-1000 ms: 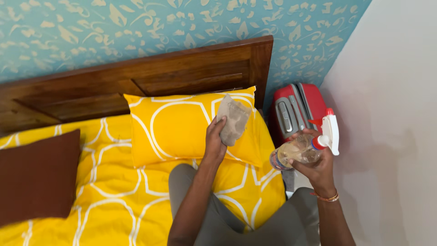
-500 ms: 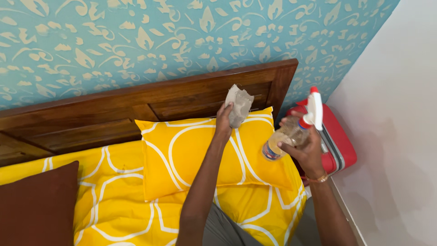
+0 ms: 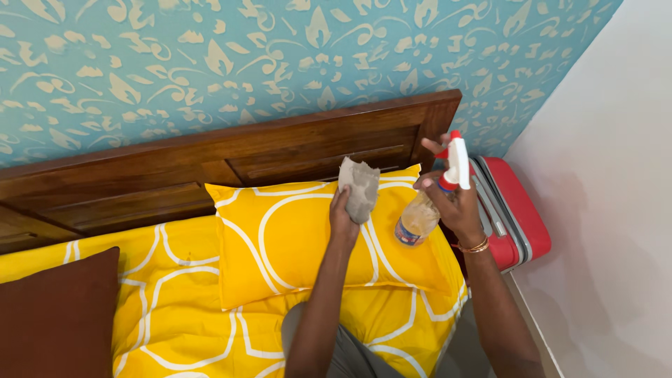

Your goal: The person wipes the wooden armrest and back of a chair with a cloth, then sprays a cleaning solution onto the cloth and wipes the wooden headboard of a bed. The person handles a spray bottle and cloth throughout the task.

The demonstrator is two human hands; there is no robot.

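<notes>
Cloth (image 3: 360, 189) L, spray btl (image 3: 427, 206) R.

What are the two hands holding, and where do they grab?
Left hand grips a grey cloth by its lower end; right hand holds a spray bottle around its neck.

Left hand (image 3: 343, 217) grips a grey cloth (image 3: 360, 187) over the yellow pillow (image 3: 280, 238); right hand (image 3: 455, 206) holds a spray bottle (image 3: 432, 199) just right of the cloth.
</notes>
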